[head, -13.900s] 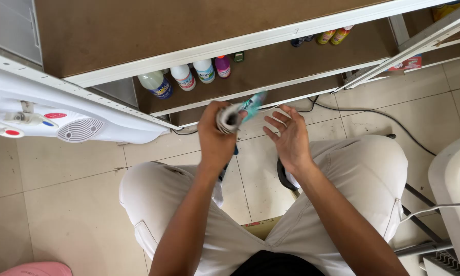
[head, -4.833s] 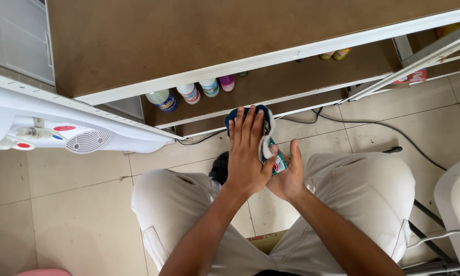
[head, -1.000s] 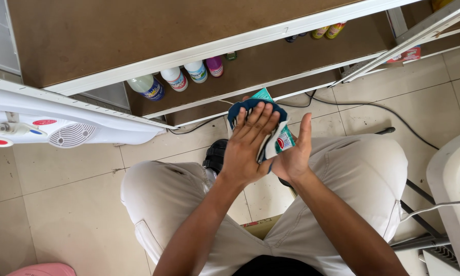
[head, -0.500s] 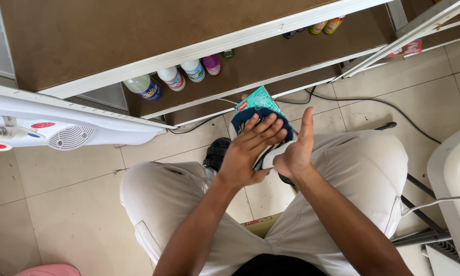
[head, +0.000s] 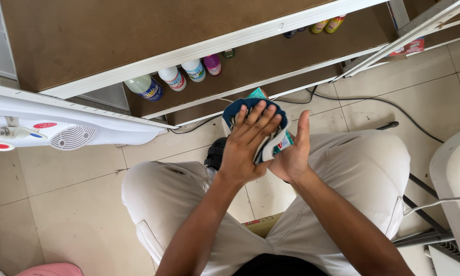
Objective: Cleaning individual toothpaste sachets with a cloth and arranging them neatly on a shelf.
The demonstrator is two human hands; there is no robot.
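Both hands pressed flat around a dark blue cloth and a small box, held over the knees.

My left hand lies on top with its fingers spread and pressed down on the dark blue cloth; my right hand backs it from the other side, palm open, thumb up. Between the palms I see the small teal and white box, its top corner poking out above the cloth. Beyond the fingertips runs a brown shelf, with a row of plastic bottles up and left of the grip. Far left of it sits a white fan. A black cable trails over the tiled floor to its right.
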